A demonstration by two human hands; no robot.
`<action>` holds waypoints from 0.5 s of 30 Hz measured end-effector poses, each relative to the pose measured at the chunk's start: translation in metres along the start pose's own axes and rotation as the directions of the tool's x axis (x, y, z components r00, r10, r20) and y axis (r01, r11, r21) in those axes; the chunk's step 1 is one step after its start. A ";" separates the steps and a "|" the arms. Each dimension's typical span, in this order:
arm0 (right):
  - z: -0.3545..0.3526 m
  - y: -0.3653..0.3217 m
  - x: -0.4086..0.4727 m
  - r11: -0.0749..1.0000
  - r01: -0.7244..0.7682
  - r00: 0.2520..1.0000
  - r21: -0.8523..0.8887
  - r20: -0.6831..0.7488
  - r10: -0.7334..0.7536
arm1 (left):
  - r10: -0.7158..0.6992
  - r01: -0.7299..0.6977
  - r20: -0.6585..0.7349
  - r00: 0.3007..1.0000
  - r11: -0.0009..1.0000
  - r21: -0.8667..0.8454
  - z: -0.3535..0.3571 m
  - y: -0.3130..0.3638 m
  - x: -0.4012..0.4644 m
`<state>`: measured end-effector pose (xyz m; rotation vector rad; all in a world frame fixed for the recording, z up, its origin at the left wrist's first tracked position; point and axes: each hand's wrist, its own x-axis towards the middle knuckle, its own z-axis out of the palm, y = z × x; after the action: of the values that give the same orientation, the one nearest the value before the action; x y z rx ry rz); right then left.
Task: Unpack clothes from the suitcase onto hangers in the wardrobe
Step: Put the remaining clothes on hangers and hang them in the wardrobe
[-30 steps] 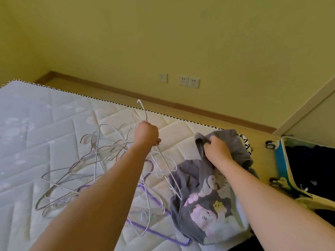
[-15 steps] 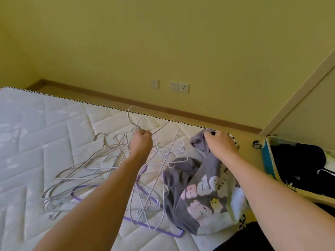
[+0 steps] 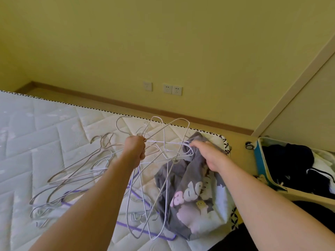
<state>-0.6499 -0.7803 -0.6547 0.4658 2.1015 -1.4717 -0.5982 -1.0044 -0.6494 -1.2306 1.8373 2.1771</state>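
Note:
My left hand grips the necks of a few white wire hangers and holds them up over the mattress; their loops hang down past my forearm. My right hand clutches the top of a grey printed shirt, lifted off the mattress, with pink lettering and cartoon figures. One hanger end touches the shirt's top by my right fingers. More hangers lie tangled on the mattress to the left, one of them purple. The open suitcase sits at right with dark clothes inside.
A yellow wall with sockets runs behind the mattress, with a strip of wooden floor between. A pale panel edge rises at the right above the suitcase. Dark fabric lies at the bottom right.
My left hand has raised the held hangers and swung them right, up to the shirt's top. My right hand has lifted the shirt higher.

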 end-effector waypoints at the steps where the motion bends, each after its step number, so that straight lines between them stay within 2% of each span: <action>1: 0.003 0.000 0.003 1.000 0.017 1.000 -0.010 -0.010 -0.017 | 0.000 0.000 0.003 1.000 1.000 -0.006 0.000 -0.001 -0.002; 6: 0.016 0.003 0.021 0.994 0.044 0.995 -0.098 -0.085 -0.052 | -0.032 0.032 0.011 0.999 0.999 -0.010 -0.006 0.002 -0.006; 9: 0.022 0.001 0.027 0.990 0.077 0.989 -0.121 -0.116 -0.091 | -0.026 0.028 -0.077 0.997 0.999 0.034 -0.002 0.004 -0.006; 11: 0.022 -0.002 0.026 0.974 0.125 0.976 -0.189 -0.155 -0.155 | 0.071 -0.045 -0.180 0.981 0.989 0.143 0.004 0.003 -0.004; 13: 0.020 -0.005 0.026 0.949 0.167 0.962 -0.267 -0.166 -0.216 | 0.214 -0.140 -0.292 0.932 0.957 0.253 0.008 0.006 -0.007; 15: 0.016 -0.009 0.023 0.931 0.212 0.946 -0.298 -0.177 -0.272 | 0.253 -0.184 -0.276 0.927 0.950 0.254 0.012 0.014 -0.012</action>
<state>-0.6702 -0.7986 -0.6661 0.2746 2.5703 -1.2720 -0.6035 -0.9927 -0.6317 -1.4388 2.3734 1.8846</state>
